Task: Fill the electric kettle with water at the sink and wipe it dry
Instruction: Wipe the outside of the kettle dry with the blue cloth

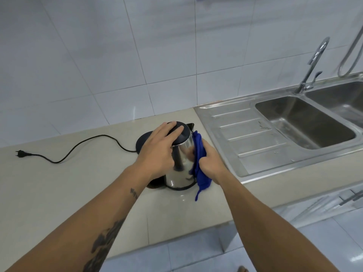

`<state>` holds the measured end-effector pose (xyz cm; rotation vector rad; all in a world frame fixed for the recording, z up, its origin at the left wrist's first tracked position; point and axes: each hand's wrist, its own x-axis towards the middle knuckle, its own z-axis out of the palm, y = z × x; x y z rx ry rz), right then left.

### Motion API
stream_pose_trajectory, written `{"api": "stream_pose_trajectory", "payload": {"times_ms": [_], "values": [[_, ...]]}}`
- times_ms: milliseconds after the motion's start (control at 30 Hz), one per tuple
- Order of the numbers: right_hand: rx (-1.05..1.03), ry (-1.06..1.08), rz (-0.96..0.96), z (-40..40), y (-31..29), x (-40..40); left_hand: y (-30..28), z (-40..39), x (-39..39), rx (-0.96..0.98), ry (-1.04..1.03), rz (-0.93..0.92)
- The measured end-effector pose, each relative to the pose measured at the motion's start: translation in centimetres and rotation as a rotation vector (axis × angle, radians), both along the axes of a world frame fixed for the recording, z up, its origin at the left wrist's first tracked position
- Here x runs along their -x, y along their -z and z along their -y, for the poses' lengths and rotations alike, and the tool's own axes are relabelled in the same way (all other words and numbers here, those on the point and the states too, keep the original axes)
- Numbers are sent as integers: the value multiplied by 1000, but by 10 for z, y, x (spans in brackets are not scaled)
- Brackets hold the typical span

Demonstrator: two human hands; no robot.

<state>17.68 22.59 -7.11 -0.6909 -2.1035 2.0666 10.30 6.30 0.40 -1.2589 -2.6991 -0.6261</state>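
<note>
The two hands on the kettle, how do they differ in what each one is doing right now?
The left hand lies open and bare on the kettle's black lid, steadying it; the right hand is closed around a blue cloth. The left hand sits on top, the right hand presses the cloth against the kettle's steel side. Both touch the same kettle, standing upright on the counter.

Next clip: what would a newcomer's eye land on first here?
The steel kettle at the counter's centre, with the left hand pressing on its black lid and the right hand rubbing a bright blue cloth against its side. Behind it sits the black base, its cord trailing left, unplugged. To the right is the steel sink with its tap.
</note>
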Motion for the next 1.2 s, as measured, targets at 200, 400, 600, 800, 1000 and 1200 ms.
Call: {"api": "stream_pose_trajectory", "payload": {"times_ms": [200,400,600,800,1000,1200], "values": [[2,24,-56,33,37,-27,-5,13,22,-35,101,-19],[-118,15,2,45,23,-21,6,8,14,-167,53,86],[-141,42,55,94,31,-34,8,-5,-4,-140,-55,114],[14,174,141,98,23,-12,4,-11,-15,-103,-121,117],[-59,211,59,52,22,-2,-5,-10,-15,-80,-136,129],[-157,107,-39,32,-11,-9,-8,-7,-6,-68,-104,138]]}}
